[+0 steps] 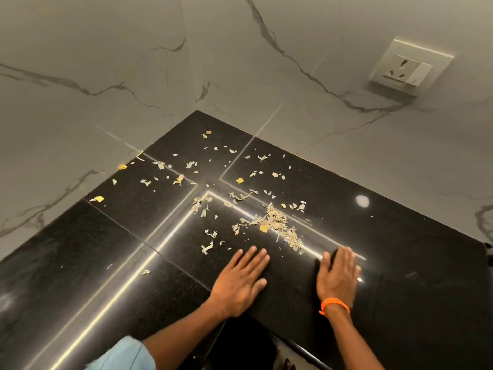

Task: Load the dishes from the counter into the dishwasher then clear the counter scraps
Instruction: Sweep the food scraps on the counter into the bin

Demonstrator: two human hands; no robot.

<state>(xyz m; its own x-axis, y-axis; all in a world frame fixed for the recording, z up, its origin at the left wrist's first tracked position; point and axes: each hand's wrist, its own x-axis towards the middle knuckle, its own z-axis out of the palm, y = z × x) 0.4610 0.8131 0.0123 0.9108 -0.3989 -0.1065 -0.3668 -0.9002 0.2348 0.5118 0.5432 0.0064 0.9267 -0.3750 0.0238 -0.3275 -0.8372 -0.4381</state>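
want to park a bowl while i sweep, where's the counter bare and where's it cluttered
Bare: the right side of the counter, from the right hand to the wall under the socket, and the near-left stretch left of the left hand, save a stray flake or two. Crowded: scraps heaped just beyond both hands and scattered back into the corner.

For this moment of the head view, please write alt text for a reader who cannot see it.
Both hands, left hand and right hand, lie flat with straight fingers on a black counter, just short of scattered pale and yellow scraps. Marble walls meet behind; a wall socket sits upper right.
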